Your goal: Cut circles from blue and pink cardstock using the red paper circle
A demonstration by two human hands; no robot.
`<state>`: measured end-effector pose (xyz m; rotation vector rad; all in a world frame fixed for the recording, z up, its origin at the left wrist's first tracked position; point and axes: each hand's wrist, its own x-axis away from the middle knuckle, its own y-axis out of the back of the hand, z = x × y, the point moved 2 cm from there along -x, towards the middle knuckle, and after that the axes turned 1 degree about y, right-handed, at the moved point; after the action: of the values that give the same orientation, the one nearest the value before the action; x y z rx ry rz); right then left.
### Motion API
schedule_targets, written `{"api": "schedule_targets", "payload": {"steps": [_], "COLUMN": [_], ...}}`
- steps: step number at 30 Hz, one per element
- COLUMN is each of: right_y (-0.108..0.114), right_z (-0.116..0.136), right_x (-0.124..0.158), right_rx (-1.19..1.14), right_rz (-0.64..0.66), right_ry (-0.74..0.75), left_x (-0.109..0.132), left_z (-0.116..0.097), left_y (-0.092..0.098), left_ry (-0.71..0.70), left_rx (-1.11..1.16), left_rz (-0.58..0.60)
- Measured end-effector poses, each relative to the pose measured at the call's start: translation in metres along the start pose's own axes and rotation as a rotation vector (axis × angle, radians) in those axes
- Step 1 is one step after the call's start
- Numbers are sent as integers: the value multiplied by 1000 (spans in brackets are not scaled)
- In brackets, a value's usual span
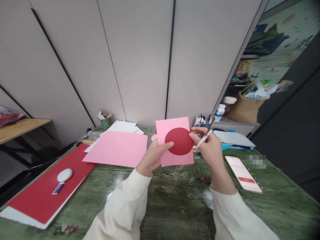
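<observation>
Above the middle of the table, my left hand (156,151) grips a pink paper sheet (172,124) with a red paper circle (179,141) lying against its face. My left thumb presses on the circle's left part, and the other fingers are hidden behind the paper. A small rounded pink piece (154,137) sticks out at the sheet's left edge. Scissors with a pale handle (203,140) are held in my right hand (211,145), their other end pointing up and away from the paper. My right thumb and fingers also pinch the right edge of the circle and sheet.
Left of my hands lie a larger pink sheet (120,148), white papers (122,126) and a long red sheet (55,180) bearing a white oval object (65,175) and a small blue-and-white block (58,188). At right are a phone (243,174), stacked papers (233,138) and a pen holder (202,120).
</observation>
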<state>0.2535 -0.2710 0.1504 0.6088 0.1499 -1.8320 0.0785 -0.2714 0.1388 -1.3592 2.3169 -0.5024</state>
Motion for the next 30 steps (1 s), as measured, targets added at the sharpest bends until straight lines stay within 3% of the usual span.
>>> {"api": "schedule_targets", "payload": {"steps": [3, 5, 19, 30], "right_y": [-4, -6, -8, -6], "right_z": [-7, -10, -9, -6], "right_x": [-1, 0, 3, 4], "right_rx": [-141, -174, -209, -147], "right_rz": [204, 248, 224, 310], "right_ry": [-135, -149, -147, -100], "left_x": [1, 2, 6, 7], "left_z": [-4, -5, -10, -11], "left_y": [2, 4, 3, 8], "left_ry": [31, 47, 83, 97], "left_rx": [-8, -13, 72, 100], "left_rz": [21, 23, 25, 17]}}
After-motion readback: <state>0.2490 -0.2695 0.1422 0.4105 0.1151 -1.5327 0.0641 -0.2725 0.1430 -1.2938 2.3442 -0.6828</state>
